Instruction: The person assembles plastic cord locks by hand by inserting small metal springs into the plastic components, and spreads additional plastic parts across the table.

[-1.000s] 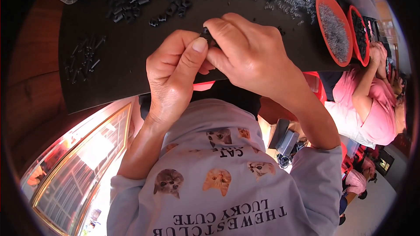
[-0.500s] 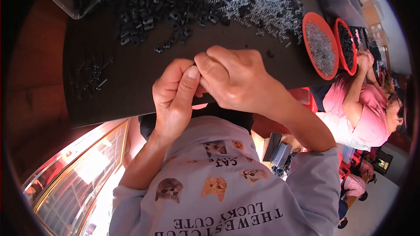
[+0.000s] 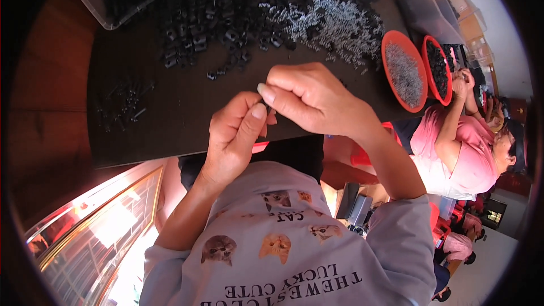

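Note:
Close together over the near part of the dark table (image 3: 175,119), my two hands meet at the fingertips. My left hand (image 3: 235,133) pinches a small dark piece between thumb and forefinger; most of it is hidden. Against the same spot rests the thumb of my right hand (image 3: 314,99), its fingers curled, and whatever they hold is covered. Beyond my hands lies a heap of small black plastic parts (image 3: 212,31). To its right is a spread pile of small metal springs (image 3: 340,28).
Long thin dark pieces (image 3: 124,105) lie at the table's left. A red bowl of small metal parts (image 3: 405,73) and another of black parts (image 3: 437,68) stand at right. A clear bin (image 3: 107,14) is at the far left. A person in pink (image 3: 462,147) works at right.
My right hand's fingers have loosened and its thumb has straightened. Both hands have shifted slightly to the right in the picture, and the view has tilted a little.

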### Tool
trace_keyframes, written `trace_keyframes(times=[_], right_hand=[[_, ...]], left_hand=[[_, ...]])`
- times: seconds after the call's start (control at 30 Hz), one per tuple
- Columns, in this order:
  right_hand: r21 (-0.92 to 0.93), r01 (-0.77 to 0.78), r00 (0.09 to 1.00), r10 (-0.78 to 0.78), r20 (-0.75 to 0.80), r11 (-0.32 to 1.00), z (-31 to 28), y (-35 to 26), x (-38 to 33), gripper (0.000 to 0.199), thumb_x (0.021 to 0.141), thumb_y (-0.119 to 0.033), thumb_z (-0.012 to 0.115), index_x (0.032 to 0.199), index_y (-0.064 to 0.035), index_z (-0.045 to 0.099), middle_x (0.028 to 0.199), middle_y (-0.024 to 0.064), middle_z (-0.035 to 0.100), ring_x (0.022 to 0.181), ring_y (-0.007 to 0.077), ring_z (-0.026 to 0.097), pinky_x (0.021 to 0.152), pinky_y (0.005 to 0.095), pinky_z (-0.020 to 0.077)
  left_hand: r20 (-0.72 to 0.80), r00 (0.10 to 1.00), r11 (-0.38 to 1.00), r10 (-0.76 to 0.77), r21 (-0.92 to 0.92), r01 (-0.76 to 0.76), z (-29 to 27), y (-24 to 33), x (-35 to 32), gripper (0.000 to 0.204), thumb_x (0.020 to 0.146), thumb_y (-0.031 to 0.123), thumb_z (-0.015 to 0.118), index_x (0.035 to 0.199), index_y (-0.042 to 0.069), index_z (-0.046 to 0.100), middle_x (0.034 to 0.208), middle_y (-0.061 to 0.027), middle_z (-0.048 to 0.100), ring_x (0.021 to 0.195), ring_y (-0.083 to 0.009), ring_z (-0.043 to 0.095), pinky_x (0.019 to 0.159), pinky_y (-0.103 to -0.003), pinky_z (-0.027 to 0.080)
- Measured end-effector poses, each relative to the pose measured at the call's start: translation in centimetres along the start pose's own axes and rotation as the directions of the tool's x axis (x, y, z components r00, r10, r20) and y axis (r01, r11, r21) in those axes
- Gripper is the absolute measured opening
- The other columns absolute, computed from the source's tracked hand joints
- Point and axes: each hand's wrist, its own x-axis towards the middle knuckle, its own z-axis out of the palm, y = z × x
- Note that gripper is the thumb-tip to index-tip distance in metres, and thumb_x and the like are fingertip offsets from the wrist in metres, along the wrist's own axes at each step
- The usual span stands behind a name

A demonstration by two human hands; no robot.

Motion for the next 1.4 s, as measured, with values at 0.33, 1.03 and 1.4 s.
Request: trace_keyframes(times=[0.33, 1.03, 1.4], right_hand=[[0.006, -0.117, 0.983, 0.115, 0.144, 0.993, -0.4, 0.1, 0.0, 0.033, 0.096, -0.021, 0.058, 0.070, -0.0021, 0.049, 0.055, 0.0112, 0.045, 0.047, 0.0255, 0.044, 0.047, 0.0372, 0.0347], [0.170, -0.223, 0.964, 0.243, -0.110, 0.960, -0.5, 0.5, -2.2, 0.033, 0.099, -0.020, 0.060, 0.072, -0.0018, 0.052, 0.059, 0.0007, 0.043, 0.057, 0.0060, 0.039, 0.050, 0.0269, 0.0359], [-0.545, 0.219, 0.944, -0.316, -0.090, 0.809, 1.3, 0.1, -2.6, 0.040, 0.068, -0.027, 0.081, 0.091, -0.0023, 0.061, 0.080, 0.0046, 0.058, 0.064, 0.0191, 0.064, 0.050, 0.0299, 0.0501]], left_hand=[[0.021, 1.000, 0.994, 0.013, 0.106, -0.016, 0.0, -0.2, -0.3, 0.022, 0.099, 0.018, 0.060, 0.086, 0.000, 0.058, 0.072, -0.0016, 0.060, 0.064, -0.0079, 0.051, 0.058, -0.025, 0.043], [0.063, 0.997, 0.982, -0.044, 0.185, 0.032, 0.1, 0.1, 0.0, 0.020, 0.098, 0.016, 0.063, 0.086, 0.000, 0.061, 0.066, 0.0008, 0.055, 0.061, -0.0048, 0.046, 0.054, -0.023, 0.040], [0.062, 0.990, 0.987, -0.124, -0.094, 0.130, 0.0, 0.6, 0.3, 0.015, 0.098, 0.008, 0.056, 0.090, -0.002, 0.064, 0.076, 0.0003, 0.063, 0.067, -0.0037, 0.056, 0.058, -0.019, 0.046]])
